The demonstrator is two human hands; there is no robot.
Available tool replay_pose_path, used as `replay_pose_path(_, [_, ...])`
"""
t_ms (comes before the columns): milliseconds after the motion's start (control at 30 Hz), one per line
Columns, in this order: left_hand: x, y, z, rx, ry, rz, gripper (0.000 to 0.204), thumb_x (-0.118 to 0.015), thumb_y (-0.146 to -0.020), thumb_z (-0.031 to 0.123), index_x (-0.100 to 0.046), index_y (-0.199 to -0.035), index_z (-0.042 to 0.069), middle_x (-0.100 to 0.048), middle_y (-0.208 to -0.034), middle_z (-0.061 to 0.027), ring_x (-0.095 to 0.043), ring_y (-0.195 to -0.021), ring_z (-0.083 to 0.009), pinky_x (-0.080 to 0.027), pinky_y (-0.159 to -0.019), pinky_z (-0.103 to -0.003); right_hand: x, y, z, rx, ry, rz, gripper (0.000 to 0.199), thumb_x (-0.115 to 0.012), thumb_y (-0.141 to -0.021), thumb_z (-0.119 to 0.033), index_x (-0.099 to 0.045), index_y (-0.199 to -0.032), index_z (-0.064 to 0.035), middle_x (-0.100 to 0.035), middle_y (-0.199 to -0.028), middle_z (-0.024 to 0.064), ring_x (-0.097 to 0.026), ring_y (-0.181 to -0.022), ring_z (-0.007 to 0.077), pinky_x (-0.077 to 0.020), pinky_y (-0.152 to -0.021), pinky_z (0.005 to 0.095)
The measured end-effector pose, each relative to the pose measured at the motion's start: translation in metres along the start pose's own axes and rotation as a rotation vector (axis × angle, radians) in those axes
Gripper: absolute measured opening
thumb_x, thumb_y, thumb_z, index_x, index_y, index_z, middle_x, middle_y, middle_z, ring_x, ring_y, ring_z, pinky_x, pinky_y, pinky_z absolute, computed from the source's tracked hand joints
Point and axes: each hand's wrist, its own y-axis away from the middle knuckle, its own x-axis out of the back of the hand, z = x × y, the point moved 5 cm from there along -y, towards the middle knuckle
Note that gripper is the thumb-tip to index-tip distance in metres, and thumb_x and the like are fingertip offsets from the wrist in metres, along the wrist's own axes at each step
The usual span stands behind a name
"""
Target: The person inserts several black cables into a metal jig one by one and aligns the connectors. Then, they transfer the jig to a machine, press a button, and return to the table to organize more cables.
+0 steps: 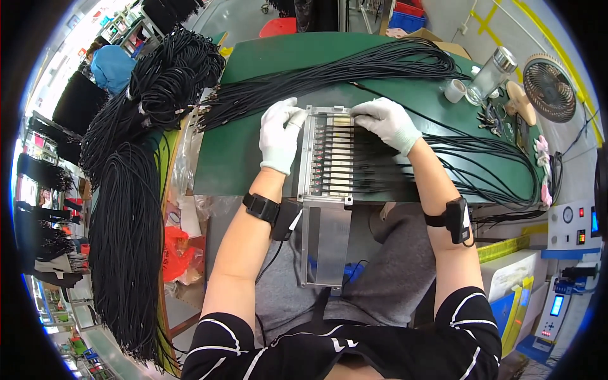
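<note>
Both hands in white knit gloves, working at a flat metal jig plate w/ a column of slotted rows (326, 155) lying on the green desk (234, 152), its lower end overhanging the near edge above the lap.

Left hand (279, 134): rests on the desk just beside the jig's left edge, fingers curled, thumb and forefinger tip touching the plate's top-left corner. Grip looks closed on nothing distinct; can't tell if a wire end is pinched.

Right hand (386, 121): lies palm-down over the jig's top-right corner, fingers spread flat and pressing on the upper rows and the thin black cables (443, 158) that run out from the rows to the right. Grip open, flat, no object enclosed.

Beyond the fingertips of both hands: long bundle of black cables w/ metal ends (329, 73) spread across the desk. Far left of the left hand: thick hanks of black cable (126, 209) draped over the desk side. Well right of the right hand: clear glass bottle w/ metal cap (491, 76), white tape roll (455, 90), small round fan (549, 87). Black bands on both wrists.
</note>
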Motion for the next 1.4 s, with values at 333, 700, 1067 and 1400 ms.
replay_pose_path(333, [-0.008, 0.000, -0.004, 0.032, -0.152, -0.161, 0.023, -0.064, -0.095, 0.023, -0.074, -0.108, 0.008, -0.072, -0.112, -0.0102, -0.062, -0.114, -0.0234, -0.047, -0.100, -0.034, -0.003, -0.005, 0.006, 0.136, 0.534, 0.077, 0.008, -0.075, -0.079, -0.021, -0.072, -0.084, -0.0155, -0.069, -0.082, 0.0031, -0.062, -0.093, 0.0269, -0.0485, -0.085, 0.0402])
replay_pose_path(700, [-0.030, 0.014, 0.021, -0.206, -0.443, -0.298, 0.032, -0.061, -0.093, 0.043, -0.074, -0.117, 0.028, -0.057, -0.139, -0.0164, -0.047, -0.132, -0.0363, -0.032, -0.113, -0.046, -0.012, -0.003, -0.001, 0.172, 0.645, 0.061, 0.010, -0.076, -0.077, -0.019, -0.072, -0.085, -0.0152, -0.069, -0.085, 0.0022, -0.062, -0.096, 0.0270, -0.0481, -0.087, 0.0415])
replay_pose_path(1067, [-0.042, 0.015, 0.028, -0.238, -0.593, -0.463, 0.038, -0.059, -0.092, 0.053, -0.070, -0.125, 0.037, -0.042, -0.153, -0.0213, -0.033, -0.141, -0.0425, -0.016, -0.120, -0.053, 0.021, -0.008, 0.063, -0.414, 0.921, 0.147, 0.018, -0.068, -0.084, -0.034, -0.071, -0.091, -0.0179, -0.068, -0.092, 0.0009, -0.062, -0.098, 0.0261, -0.0489, -0.086, 0.0414])
replay_pose_path(1400, [-0.023, 0.000, 0.012, -0.130, -0.106, -0.058, 0.025, -0.071, -0.088, 0.037, -0.075, -0.098, 0.014, -0.063, -0.132, -0.0142, -0.049, -0.128, -0.0372, -0.036, -0.111, -0.048, 0.012, -0.007, 0.000, 0.148, 0.477, 0.135, 0.015, -0.075, -0.081, -0.024, -0.069, -0.088, -0.0114, -0.067, -0.086, 0.0057, -0.061, -0.091, 0.0302, -0.0486, -0.082, 0.0414])
